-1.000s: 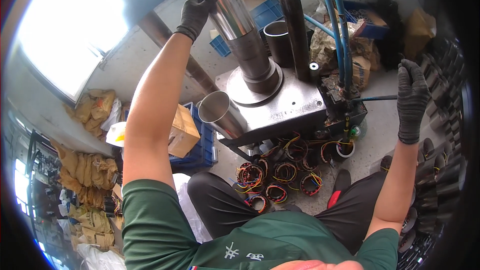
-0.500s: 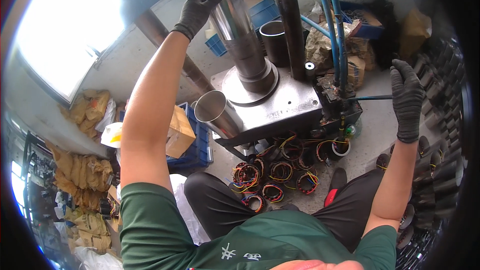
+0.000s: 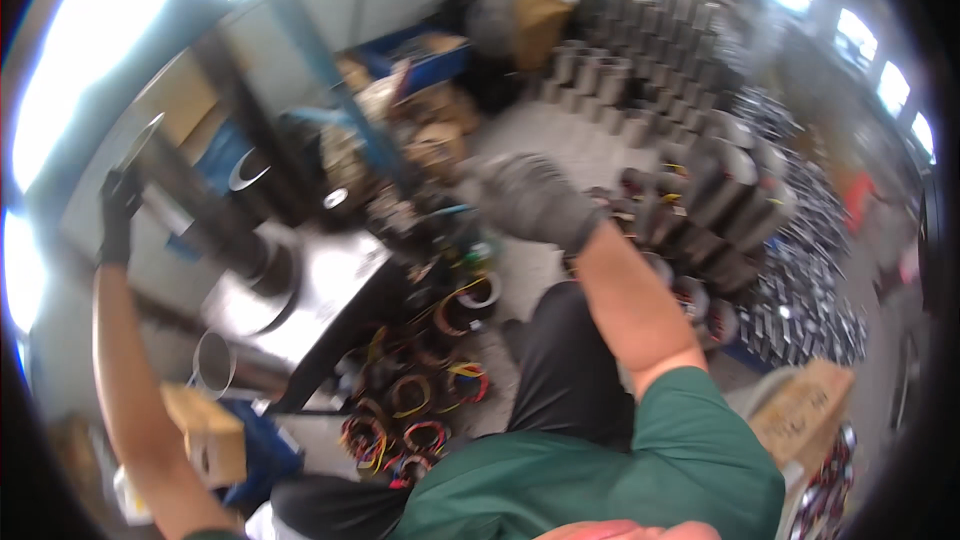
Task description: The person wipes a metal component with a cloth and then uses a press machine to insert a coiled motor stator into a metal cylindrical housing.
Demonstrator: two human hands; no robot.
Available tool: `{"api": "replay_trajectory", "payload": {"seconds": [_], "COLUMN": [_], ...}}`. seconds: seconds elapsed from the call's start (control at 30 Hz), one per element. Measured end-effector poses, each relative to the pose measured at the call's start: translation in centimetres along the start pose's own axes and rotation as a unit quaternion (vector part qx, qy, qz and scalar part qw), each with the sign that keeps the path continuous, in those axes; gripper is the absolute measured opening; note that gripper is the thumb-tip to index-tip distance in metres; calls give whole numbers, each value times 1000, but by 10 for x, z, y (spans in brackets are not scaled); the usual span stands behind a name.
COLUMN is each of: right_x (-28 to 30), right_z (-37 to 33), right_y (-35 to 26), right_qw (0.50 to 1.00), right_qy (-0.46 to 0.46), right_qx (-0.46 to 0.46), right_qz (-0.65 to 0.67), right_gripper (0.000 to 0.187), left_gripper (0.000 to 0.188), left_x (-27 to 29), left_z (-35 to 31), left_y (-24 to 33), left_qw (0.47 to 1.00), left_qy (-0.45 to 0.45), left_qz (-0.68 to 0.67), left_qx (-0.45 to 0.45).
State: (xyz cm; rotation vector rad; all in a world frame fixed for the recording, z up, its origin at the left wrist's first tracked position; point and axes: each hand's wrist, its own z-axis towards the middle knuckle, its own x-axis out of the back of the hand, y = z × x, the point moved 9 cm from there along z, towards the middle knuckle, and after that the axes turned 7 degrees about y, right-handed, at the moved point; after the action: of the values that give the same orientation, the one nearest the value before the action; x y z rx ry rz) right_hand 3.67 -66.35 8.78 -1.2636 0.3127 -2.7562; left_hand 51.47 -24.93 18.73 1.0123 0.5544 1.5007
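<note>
My left hand [image 3: 120,208], in a dark grey glove, is closed against the upper wall of a tall shiny metal cylinder [image 3: 190,202]. The cylinder stands, tilted in this view, on a round base on the steel machine plate [image 3: 335,265]. My gloved right hand [image 3: 535,202] is out to the right of the machine, near the end of a thin blue lever [image 3: 452,210]. Motion smears its fingers, so I cannot see whether it touches anything. A second open metal cylinder [image 3: 238,365] leans at the plate's near left edge.
Several wound copper coils with coloured wires [image 3: 410,395] lie on the floor before my knees. Rows of grey metal cylinders [image 3: 640,90] stand at the far right. A cardboard box [image 3: 205,430] sits on a blue crate at lower left. Blue hoses [image 3: 365,130] rise behind the plate.
My view has swung right, so the machine appears farther left and more metal parts show. My left hand has slid from the cylinder's rim to its side. My right hand has blurred in motion.
</note>
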Motion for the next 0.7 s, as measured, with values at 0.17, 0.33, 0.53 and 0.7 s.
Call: {"api": "replay_trajectory", "payload": {"seconds": [0.17,0.33,0.53,0.7], "right_x": [-20,-26,-39,-34], "right_z": [-7,-25,-34,-36], "right_y": [4,-6,-3,-9], "right_qw": [963,949,929,911], "right_qy": [-261,-308,-367,-405], "right_qx": [-48,-8,-19,15], "right_qz": [-53,-60,-40,-77], "right_gripper": [32,23,38,25], "left_gripper": [30,26,64,30], "left_x": [-7,-4,-8,-57], "left_z": [26,43,3,-28], "left_y": [7,-8,-45,-133], "left_qw": [996,991,970,979], "left_qy": [6,-42,126,136], "left_qz": [49,35,-163,-141], "left_qx": [-81,-118,-131,-64]}}
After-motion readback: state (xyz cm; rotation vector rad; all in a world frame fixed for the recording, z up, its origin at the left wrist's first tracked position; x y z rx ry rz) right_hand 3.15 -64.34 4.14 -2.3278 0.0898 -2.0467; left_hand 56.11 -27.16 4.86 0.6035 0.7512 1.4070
